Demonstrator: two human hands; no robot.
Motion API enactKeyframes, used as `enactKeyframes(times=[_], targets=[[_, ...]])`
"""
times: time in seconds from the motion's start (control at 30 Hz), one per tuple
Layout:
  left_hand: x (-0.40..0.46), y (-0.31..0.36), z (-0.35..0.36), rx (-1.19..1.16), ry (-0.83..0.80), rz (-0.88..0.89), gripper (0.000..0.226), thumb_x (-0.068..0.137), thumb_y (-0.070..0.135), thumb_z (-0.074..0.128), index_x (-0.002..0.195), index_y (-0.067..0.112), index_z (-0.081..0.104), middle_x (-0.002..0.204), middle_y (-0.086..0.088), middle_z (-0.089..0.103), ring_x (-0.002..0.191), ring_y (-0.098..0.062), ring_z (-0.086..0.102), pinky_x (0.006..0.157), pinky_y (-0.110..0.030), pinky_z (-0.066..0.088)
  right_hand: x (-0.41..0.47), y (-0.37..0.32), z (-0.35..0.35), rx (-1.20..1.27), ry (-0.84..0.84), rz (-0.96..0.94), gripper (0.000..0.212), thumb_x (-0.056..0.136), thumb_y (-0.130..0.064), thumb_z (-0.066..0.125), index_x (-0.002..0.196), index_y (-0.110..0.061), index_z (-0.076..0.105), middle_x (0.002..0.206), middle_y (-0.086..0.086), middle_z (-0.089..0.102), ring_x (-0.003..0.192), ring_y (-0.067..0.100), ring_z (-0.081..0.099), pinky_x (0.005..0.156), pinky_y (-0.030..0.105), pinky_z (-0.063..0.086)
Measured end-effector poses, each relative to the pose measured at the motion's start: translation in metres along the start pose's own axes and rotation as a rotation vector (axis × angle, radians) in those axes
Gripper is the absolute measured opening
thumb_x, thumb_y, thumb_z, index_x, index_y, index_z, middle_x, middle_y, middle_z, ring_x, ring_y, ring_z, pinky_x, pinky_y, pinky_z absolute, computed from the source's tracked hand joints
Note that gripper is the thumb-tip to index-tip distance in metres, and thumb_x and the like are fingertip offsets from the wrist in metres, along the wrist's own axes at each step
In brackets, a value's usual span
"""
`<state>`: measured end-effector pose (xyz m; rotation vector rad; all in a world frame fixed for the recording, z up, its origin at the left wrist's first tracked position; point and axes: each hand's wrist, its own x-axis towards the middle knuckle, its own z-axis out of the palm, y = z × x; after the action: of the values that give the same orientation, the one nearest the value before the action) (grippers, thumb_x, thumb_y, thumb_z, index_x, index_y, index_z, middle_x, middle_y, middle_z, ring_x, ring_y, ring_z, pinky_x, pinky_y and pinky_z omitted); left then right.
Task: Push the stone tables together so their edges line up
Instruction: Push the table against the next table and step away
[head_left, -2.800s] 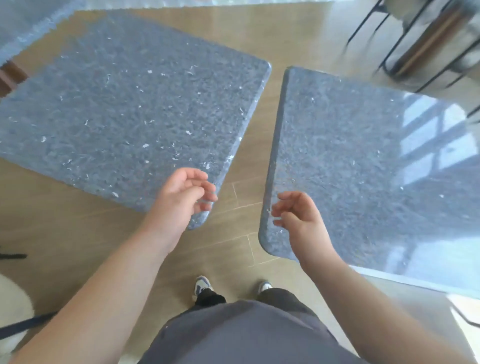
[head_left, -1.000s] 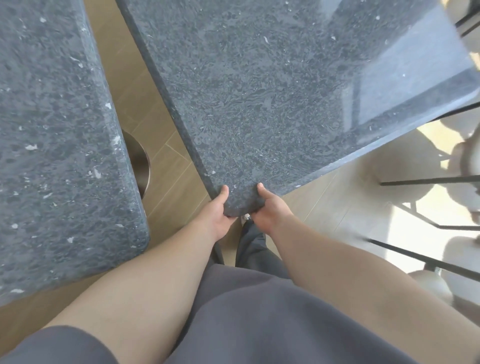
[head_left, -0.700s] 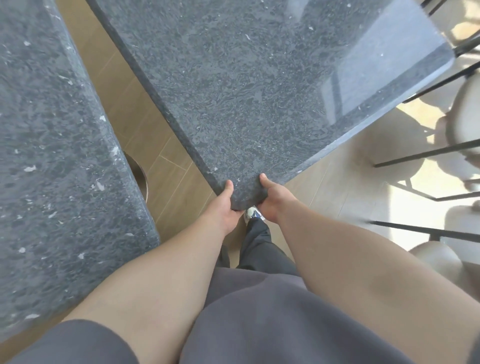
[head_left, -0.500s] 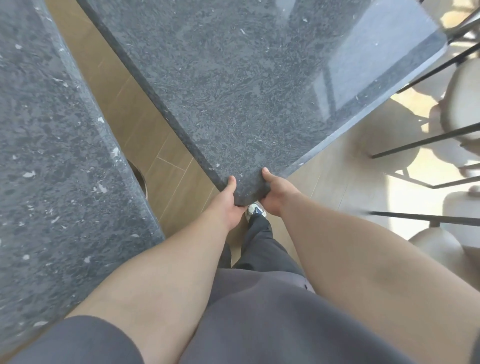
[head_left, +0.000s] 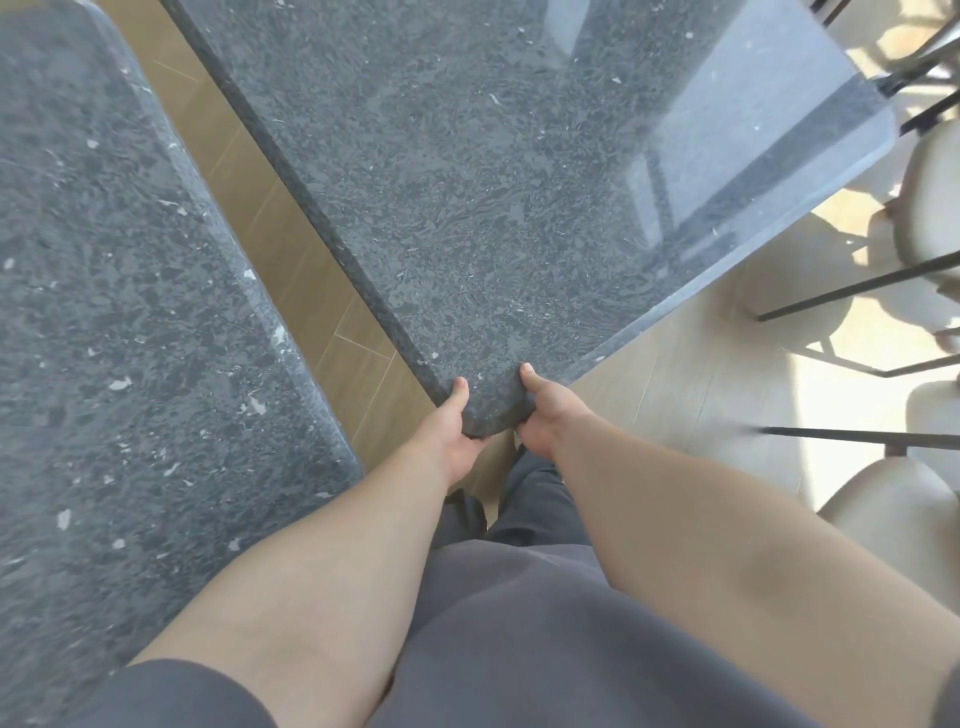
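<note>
Two dark grey speckled stone tables fill the view. The right stone table (head_left: 493, 182) points its rounded near corner at me. My left hand (head_left: 449, 431) grips that corner from the left, thumb on top, fingers hidden under the slab. My right hand (head_left: 545, 410) grips the same corner from the right, thumb on top. The left stone table (head_left: 119, 338) stands apart to the left. A wedge of wooden floor (head_left: 322, 291) separates the two edges; the gap is narrow at the far end and wider near me.
Beige chairs (head_left: 924, 218) with thin black metal legs stand close to the right table's right side. Another chair seat (head_left: 893, 514) sits lower right. My legs in dark trousers are below the gripped corner.
Since a second ago both hands keep their grip on the right table's corner. The corner sits higher in view and the gap to the left table looks narrower.
</note>
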<state>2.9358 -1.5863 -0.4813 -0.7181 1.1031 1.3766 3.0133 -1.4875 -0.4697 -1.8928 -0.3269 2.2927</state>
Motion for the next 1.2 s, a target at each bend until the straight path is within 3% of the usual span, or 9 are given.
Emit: enactKeyframes(times=[0.13,0.3,0.4,0.47,0.63,0.83,0.93,1.03,1.2], targets=[[-0.003,0.012,-0.016,0.017,-0.006,0.003,0.047,0.107,0.037,0.049,0.135,-0.001,0.054,0.134,-0.02,0.065,0.122,-0.031,0.064,0.103,-0.044,0.051,0.002,0.015,0.015,0.012,0.036,0.002,0.041,0.099,-0.027,0.064,0.132,-0.003,0.059,0.131,0.014,0.067,0.119,0.028,0.065,0.098,0.04,0.052],[-0.005,0.033,-0.041,-0.006,-0.006,0.001,0.034,0.106,0.034,0.051,0.11,0.001,0.062,0.095,-0.014,0.078,0.101,-0.029,0.07,0.091,-0.045,0.055,0.004,0.036,0.037,0.023,0.067,0.009,0.042,0.097,-0.028,0.067,0.129,-0.002,0.059,0.128,0.015,0.068,0.114,0.03,0.068,0.103,0.044,0.053],[-0.006,0.046,-0.056,-0.021,-0.004,-0.006,0.034,0.106,0.033,0.053,0.111,0.002,0.063,0.105,-0.015,0.077,0.102,-0.03,0.07,0.091,-0.047,0.055,0.003,0.049,0.05,0.014,0.079,0.044,0.032,0.095,-0.03,0.07,0.114,-0.005,0.063,0.107,0.013,0.074,0.093,0.028,0.072,0.086,0.042,0.058],[-0.007,0.053,-0.064,-0.036,-0.005,-0.007,0.035,0.105,0.033,0.054,0.116,0.001,0.063,0.102,-0.015,0.078,0.106,-0.03,0.07,0.096,-0.048,0.053,0.005,0.054,0.056,0.016,0.091,0.061,0.028,0.092,-0.03,0.073,0.103,-0.007,0.063,0.098,0.011,0.074,0.085,0.026,0.072,0.093,0.043,0.058],[-0.006,0.059,-0.073,-0.053,0.007,-0.009,0.038,0.103,0.032,0.059,0.123,-0.001,0.063,0.111,-0.016,0.077,0.113,-0.032,0.069,0.106,-0.051,0.05,0.01,0.061,0.057,0.022,0.063,0.081,0.031,0.092,-0.032,0.074,0.105,-0.006,0.063,0.107,0.013,0.073,0.092,0.027,0.071,0.102,0.043,0.053],[-0.008,0.052,-0.071,-0.05,0.059,0.057,0.039,0.101,0.033,0.062,0.125,0.003,0.064,0.118,-0.013,0.075,0.113,-0.028,0.07,0.108,-0.048,0.05,0.005,0.051,0.049,0.027,-0.066,0.169,0.023,0.097,-0.026,0.067,0.102,-0.003,0.065,0.095,0.015,0.076,0.086,0.024,0.075,0.083,0.037,0.056],[-0.006,0.045,-0.066,-0.099,0.113,0.096,0.04,0.101,0.032,0.063,0.128,0.002,0.062,0.122,-0.014,0.074,0.117,-0.03,0.069,0.11,-0.049,0.048,0.006,0.037,0.039,0.028,-0.166,0.278,0.027,0.097,-0.023,0.067,0.11,0.001,0.065,0.105,0.018,0.076,0.092,0.027,0.075,0.097,0.037,0.052],[-0.004,0.035,-0.056,-0.171,0.203,0.157,0.034,0.1,0.031,0.065,0.122,0.006,0.065,0.116,-0.012,0.076,0.111,-0.029,0.072,0.109,-0.048,0.049,0.009,0.024,0.027,-0.077,-0.178,0.341,0.022,0.098,-0.022,0.065,0.109,-0.003,0.061,0.103,0.013,0.072,0.108,0.022,0.061,0.113,0.037,0.037],[0.001,0.01,-0.039,-0.406,0.333,0.232,0.044,0.092,0.034,0.074,0.128,0.011,0.063,0.116,-0.009,0.077,0.107,-0.027,0.074,0.105,-0.045,0.053,0.017,-0.012,0.006,-0.107,-0.169,0.318,0.021,0.096,-0.011,0.066,0.116,-0.007,0.064,0.119,0.009,0.071,0.113,0.023,0.063,0.11,0.038,0.039]])
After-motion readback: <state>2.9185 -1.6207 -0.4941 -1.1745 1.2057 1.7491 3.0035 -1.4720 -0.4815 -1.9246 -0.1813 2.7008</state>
